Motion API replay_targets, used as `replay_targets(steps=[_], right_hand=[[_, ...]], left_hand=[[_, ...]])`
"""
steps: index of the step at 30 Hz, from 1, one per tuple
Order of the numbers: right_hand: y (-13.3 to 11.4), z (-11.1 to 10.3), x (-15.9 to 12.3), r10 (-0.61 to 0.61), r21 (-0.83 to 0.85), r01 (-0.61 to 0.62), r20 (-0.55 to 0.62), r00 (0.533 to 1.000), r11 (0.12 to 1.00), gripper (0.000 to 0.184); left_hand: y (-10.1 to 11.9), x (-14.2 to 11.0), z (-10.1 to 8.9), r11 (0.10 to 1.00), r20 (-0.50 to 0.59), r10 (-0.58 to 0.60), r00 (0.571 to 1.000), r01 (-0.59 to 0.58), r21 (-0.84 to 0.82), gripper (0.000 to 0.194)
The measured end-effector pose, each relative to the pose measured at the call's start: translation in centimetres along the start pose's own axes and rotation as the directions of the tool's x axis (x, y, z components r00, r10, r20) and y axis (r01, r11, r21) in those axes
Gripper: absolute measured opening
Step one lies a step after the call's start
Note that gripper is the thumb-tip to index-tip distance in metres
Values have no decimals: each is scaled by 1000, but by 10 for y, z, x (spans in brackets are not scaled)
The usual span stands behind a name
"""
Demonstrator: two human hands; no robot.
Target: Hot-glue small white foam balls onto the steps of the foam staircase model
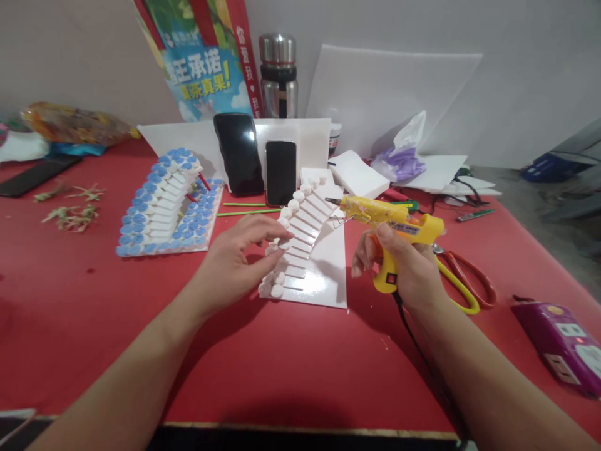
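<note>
My right hand (413, 263) is wrapped round the handle of a yellow hot glue gun (370, 210), its nozzle pointing left. At the left edge of a white model staircase (295, 247), my left hand (244, 254) pinches a small white round piece (283, 243) between thumb and fingertips. Similar white round pieces (278, 279) line that edge of the stairs, partly hidden by my fingers. The staircase stands on a glossy white board (323, 282). To the left is a second model staircase (164, 210), covered with blue and white round pieces.
Two phones (238, 153) lean against a white board at the back, near a steel flask (278, 75). Red-and-yellow-handled scissors (469, 282) and a purple power strip (563, 344) lie right. Green sticks (248, 213) and dried stems (72, 216) lie left. The gun's cord (422, 357) trails forward.
</note>
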State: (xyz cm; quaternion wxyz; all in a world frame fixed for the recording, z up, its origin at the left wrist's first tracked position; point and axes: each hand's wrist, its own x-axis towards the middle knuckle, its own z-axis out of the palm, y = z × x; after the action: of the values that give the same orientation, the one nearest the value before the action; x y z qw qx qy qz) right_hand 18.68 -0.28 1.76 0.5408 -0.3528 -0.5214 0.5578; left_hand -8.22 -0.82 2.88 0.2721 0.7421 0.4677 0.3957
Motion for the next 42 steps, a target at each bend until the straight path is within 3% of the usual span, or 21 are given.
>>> replay_targets(steps=[4, 8, 15, 24, 33, 42], right_hand=[[1, -1, 1, -3, 11, 3, -8, 1000, 1000, 44], [2, -2, 1, -4, 14, 4, -5, 1000, 1000, 45], [1, -1, 1, 9, 6, -9, -31, 999, 1000, 41], [-1, -1, 0, -10, 41, 11, -25, 1000, 999, 38], [0, -1, -1, -17, 30, 18, -11, 1000, 999, 36], [-2, 0, -1, -10, 24, 10, -12, 1000, 1000, 39]], left_hand=[[-6, -3, -16, 997, 157, 33, 987, -43, 58, 18], [-13, 5, -22, 985, 312, 88, 946, -129, 113, 17], [-17, 15, -23, 978, 431, 127, 893, -185, 95, 15], [-19, 12, -19, 974, 428, 141, 893, -202, 99, 15], [-19, 8, -16, 983, 376, 98, 921, -148, 106, 16], [-17, 5, -16, 962, 383, 95, 919, -184, 204, 17]])
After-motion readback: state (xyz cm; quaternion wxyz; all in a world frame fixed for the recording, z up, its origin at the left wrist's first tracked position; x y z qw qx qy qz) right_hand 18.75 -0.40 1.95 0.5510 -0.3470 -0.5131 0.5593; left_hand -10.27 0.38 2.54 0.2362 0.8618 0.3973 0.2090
